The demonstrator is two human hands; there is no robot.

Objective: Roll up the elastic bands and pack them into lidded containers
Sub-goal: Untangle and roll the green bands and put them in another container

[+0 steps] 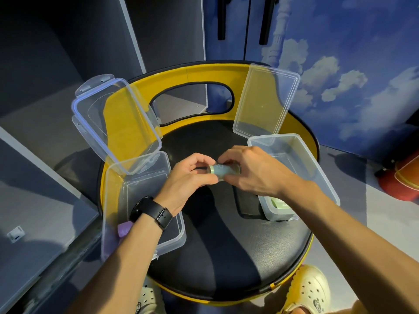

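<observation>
Item: rolled elastic band [221, 170], pale green, pinched at both ends between my left hand [188, 180] and right hand [251, 172] above the black seat [215, 257]; I judge it light, soft, springy, prone to unroll, best gripped around its middle

No text, label or number can be read anywhere; the round emblems on the cream foam clogs [308, 288] (below the black round seat [226, 257]) are too blurred.
</observation>
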